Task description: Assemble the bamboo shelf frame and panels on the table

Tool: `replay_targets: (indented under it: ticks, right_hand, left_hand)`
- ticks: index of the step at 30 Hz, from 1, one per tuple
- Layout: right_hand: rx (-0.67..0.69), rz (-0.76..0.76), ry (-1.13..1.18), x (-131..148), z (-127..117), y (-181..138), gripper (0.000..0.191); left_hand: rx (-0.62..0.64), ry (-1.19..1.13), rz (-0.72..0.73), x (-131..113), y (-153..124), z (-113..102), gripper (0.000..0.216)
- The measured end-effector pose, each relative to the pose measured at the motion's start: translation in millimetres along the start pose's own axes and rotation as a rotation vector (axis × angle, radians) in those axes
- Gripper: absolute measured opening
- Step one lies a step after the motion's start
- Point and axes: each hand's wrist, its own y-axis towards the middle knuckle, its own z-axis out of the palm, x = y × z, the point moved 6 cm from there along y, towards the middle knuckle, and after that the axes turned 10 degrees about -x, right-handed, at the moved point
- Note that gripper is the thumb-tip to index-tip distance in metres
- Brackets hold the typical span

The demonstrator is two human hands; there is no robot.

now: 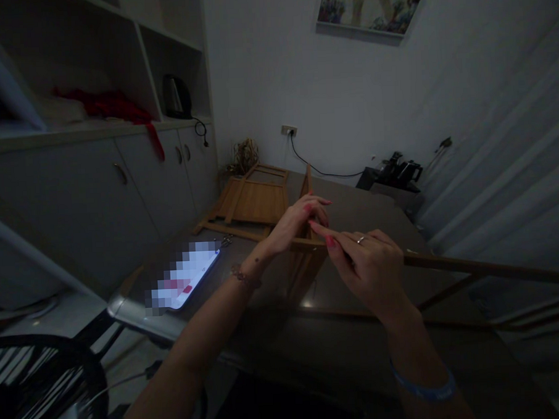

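An assembled piece of a wooden frame (449,267) stands on the dark table, its long rail running off to the right. A narrow wooden panel (305,270) joins that rail near the middle. My left hand (305,214) is bent over this corner, some fingers curled around the wood and one stretched past it. From the right, my right hand (369,258) meets it, index finger pointing at the joint and thumb just below, the other fingers folded. Whatever lies between the fingertips is hidden or too small to make out.
Further wooden parts (255,198) lie at the back left of the table (348,200). A lit phone (190,275) rests near the left edge, with small metal pieces (225,241) beside it. Black kettles (401,170) stand at the far right. A wheel (46,386) is at lower left.
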Motion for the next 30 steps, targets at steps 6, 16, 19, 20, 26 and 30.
replay_targets:
  ticks: [6,16,19,20,26,30]
  right_hand:
    - [-0.004,-0.007,0.004,0.6,-0.4,-0.7,0.033]
    - [-0.043,-0.025,-0.030,3.1,-2.0,-0.8,0.033]
    - [-0.048,-0.019,-0.065,4.7,-1.4,-2.7,0.032]
    - [-0.050,-0.010,-0.078,5.3,-1.1,-3.7,0.031]
    - [-0.096,0.065,-0.120,10.7,-1.5,-10.2,0.028]
    - [-0.149,0.092,-0.063,12.5,-2.3,-11.6,0.025]
  left_hand:
    - [0.020,-0.019,0.092,-20.4,-15.2,-0.4,0.091]
    - [0.034,0.041,0.105,-15.2,-19.6,2.2,0.075]
    - [-0.044,0.031,0.079,-13.9,-21.2,4.0,0.072]
    - [-0.064,0.024,0.078,-13.8,-21.5,5.1,0.072]
    - [-0.111,0.025,0.070,-12.2,-22.6,6.0,0.072]
    - [-0.143,0.022,0.104,-14.4,-24.6,2.3,0.065]
